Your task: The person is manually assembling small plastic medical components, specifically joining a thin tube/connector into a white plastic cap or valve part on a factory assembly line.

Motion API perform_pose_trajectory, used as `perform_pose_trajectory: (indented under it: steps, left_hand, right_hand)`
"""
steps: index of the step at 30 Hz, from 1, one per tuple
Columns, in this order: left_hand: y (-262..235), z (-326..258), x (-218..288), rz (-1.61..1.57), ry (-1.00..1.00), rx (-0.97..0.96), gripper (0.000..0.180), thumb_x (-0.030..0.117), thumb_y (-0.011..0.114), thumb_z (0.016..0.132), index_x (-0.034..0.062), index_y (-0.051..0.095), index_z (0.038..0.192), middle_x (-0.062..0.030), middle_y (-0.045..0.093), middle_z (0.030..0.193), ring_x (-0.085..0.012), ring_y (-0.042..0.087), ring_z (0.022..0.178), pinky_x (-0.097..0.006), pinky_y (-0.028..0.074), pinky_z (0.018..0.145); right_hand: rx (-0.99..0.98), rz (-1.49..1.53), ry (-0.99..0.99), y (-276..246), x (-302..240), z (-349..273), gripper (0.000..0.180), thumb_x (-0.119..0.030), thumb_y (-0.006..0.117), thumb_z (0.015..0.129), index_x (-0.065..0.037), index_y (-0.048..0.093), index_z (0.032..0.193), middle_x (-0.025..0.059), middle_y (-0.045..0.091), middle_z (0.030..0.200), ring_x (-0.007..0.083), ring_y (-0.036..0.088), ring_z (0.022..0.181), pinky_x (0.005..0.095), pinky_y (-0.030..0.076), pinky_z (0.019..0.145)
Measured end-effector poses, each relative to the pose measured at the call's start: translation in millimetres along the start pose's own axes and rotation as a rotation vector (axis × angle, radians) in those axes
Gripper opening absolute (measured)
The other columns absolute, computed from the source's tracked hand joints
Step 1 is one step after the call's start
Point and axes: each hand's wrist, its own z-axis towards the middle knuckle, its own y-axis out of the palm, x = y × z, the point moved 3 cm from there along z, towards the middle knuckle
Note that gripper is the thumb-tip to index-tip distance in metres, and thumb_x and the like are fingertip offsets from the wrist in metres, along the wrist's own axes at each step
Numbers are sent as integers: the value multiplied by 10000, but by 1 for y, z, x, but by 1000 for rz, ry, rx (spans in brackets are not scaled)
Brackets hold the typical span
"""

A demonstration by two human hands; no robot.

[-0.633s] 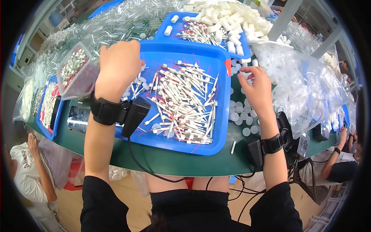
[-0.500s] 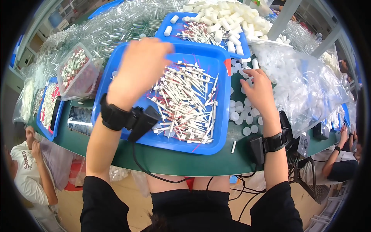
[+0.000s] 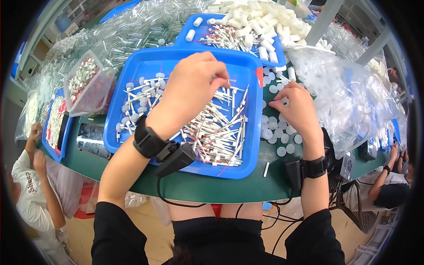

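Left hand (image 3: 194, 88) over blue tray (image 3: 132, 70), right hand (image 3: 298, 108) on white caps (image 3: 278, 137)

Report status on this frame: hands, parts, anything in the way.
Left hand over blue tray, fingertips pinched among white swab sticks. Right hand on white caps beside tray. Clear bag crowds the right.

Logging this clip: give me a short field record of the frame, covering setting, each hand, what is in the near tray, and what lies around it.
setting: green table crowded with trays and bags
left hand: over the near blue tray, fingertips pinched; whether it grips a piece cannot be told
right hand: right of the tray, fingers on the white round caps
near tray contents: heap of thin white sticks
behind: second blue tray with white cylinders
right: clear plastic bags
left: clear box
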Motion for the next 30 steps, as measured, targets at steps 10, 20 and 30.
perform_pose_trajectory:
  steps: [10, 20, 30]
  left_hand:
    - [13, 0, 1, -1108, -435, 36, 99, 46, 617, 895, -7, 536, 876, -137, 677, 836, -165, 681, 742, -265, 554, 651]
    - [33, -9, 9, -1226, -428, -271, 75, 67, 434, 954, 34, 453, 890, -49, 556, 779, -165, 620, 834, -298, 501, 785]
    - [23, -7, 16, -900, -398, -292, 238, 187, 428, 1000, 31, 476, 826, -8, 473, 718, -92, 445, 674, -232, 391, 647]
  right_hand:
    - [15, 1184, 66, -5, -16, 8, 215, -142, 616, 914, 32, 618, 1040, 93, 636, 983, 140, 627, 834, 272, 531, 723]
    - [-51, 1386, -4, 2, -27, 5, 302, -113, 670, 873, 45, 621, 1126, 122, 653, 1086, 157, 636, 920, 290, 511, 849]
    - [-39, 1360, -101, -1, -33, -1, 342, -58, 697, 839, 12, 608, 1162, 132, 663, 1090, 164, 641, 973, 289, 505, 873]
